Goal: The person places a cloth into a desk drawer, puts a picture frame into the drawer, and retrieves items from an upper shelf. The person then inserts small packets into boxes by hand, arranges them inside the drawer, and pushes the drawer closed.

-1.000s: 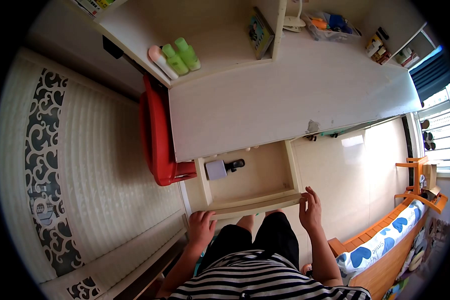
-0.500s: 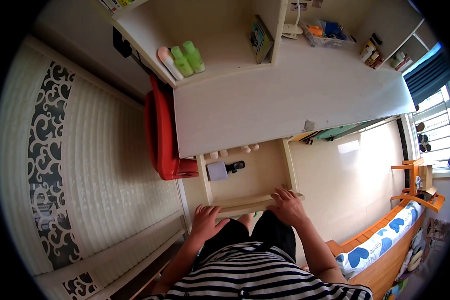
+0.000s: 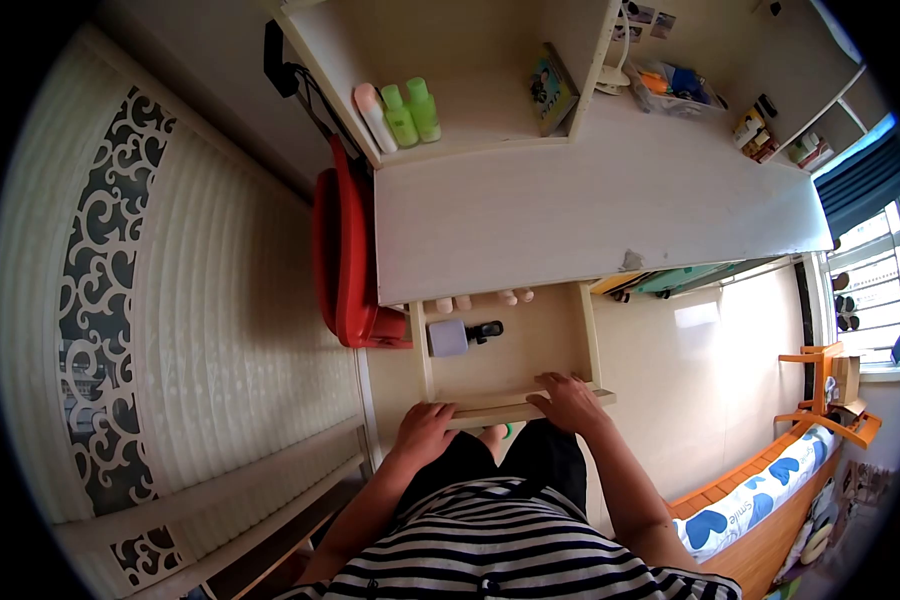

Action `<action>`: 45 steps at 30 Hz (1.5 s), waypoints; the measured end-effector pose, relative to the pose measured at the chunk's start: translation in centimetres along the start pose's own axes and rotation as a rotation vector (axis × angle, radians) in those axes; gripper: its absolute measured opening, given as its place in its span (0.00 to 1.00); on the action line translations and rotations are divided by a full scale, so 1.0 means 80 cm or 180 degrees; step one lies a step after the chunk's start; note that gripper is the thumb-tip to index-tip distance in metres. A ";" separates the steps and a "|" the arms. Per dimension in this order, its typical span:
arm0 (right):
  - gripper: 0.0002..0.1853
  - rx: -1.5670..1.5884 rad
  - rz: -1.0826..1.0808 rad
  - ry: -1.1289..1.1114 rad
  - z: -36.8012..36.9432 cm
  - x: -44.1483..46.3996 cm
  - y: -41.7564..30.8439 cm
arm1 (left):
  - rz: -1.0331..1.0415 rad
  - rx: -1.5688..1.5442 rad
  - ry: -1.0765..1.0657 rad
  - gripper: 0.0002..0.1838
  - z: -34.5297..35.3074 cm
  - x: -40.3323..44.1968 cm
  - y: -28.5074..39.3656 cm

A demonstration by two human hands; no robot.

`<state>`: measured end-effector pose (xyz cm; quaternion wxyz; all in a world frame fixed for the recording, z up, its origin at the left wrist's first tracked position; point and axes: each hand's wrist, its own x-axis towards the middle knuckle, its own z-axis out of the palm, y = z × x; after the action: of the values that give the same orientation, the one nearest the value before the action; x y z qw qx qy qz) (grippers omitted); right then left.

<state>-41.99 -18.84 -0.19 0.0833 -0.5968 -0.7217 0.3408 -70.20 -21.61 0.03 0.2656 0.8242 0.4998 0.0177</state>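
An open drawer sticks out from under the white desk. My left hand rests at the left part of its front edge, fingers closed over the rim. Further right, my right hand grips the same front edge, thumb outside and fingers over the top. Inside the drawer, at the left, lies a pale lavender, square object with a black part beside it. Several small light pink, rounded items sit at the back of the drawer, partly under the desktop.
A red chair stands left of the desk. Green bottles, a book and a clear bin are at the desk's back. An orange wooden bench with a heart-patterned cushion lies at the lower right.
My right hand has moved inward from the drawer's right corner and now holds the front edge. My left hand has closed on the rim. The view has shifted, showing the small items at the back.
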 end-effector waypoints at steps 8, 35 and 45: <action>0.22 -0.0503 -0.0696 0.0690 0.092 0.144 -0.025 | -0.0250 0.0049 -0.0152 0.25 0.006 -0.006 0.000; 0.21 0.5358 0.1307 -0.1285 0.021 0.057 -0.022 | -0.1111 -0.4630 0.0649 0.20 -0.017 0.069 0.000; 0.19 0.4776 0.1024 -0.0865 0.013 0.033 -0.044 | -0.1096 -0.5260 0.0481 0.18 -0.013 0.091 0.014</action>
<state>-46.10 -17.05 0.32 0.3251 -0.4312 -0.2065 0.8159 -65.96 -15.49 -0.26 0.7475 0.2742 0.4612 0.3916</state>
